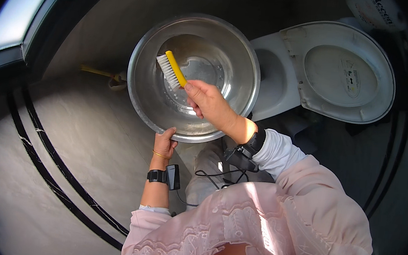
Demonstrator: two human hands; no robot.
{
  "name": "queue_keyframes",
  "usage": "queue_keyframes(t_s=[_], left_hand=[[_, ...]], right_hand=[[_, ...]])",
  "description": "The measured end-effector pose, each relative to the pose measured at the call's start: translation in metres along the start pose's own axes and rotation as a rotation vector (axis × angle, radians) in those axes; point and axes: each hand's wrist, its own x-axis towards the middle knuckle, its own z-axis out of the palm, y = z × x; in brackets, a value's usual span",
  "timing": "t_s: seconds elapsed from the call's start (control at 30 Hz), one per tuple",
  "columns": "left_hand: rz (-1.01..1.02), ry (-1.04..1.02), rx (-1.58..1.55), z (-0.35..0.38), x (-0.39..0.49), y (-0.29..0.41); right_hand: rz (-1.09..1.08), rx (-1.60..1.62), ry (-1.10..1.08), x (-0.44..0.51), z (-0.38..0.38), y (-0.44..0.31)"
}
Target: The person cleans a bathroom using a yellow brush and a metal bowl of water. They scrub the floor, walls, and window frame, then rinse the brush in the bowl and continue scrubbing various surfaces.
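Note:
A large stainless steel basin (pixel 239 82) is in front of me, with a little water in its bottom. My left hand (pixel 166 143) grips the basin's near rim, thumb over the edge, its other fingers partly hidden beneath. In my right hand (pixel 210 103) is a scrubbing brush (pixel 175 67) with a yellow back and white bristles, held by one end above the basin's inside. The bristles point down and to the left.
Behind the basin's right side stands a white toilet (pixel 291 88) with its lid raised. A yellow-handled tool (pixel 99 71) lies left of the basin. A white container (pixel 376 12) bearing writing is at the top right. Black stripes (pixel 57 190) curve across the grey floor.

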Motion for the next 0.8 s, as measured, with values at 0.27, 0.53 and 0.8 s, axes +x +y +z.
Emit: queue_keyframes(t_s=[0.27, 0.53, 0.8], left_hand=[[-0.136, -0.194, 0.182, 0.076, 0.020, -0.031], [-0.126, -0.285, 0.403, 0.104, 0.037, -0.061], [-0.102, -0.241, 0.553, 0.113, 0.058, -0.064]], right_hand=[[0.077, 0.112, 0.156, -0.029, -0.027, 0.004], [0.121, 0.019, 0.260, -0.044, -0.050, 0.008], [0.151, 0.042, 0.249, -0.041, -0.067, 0.017]])
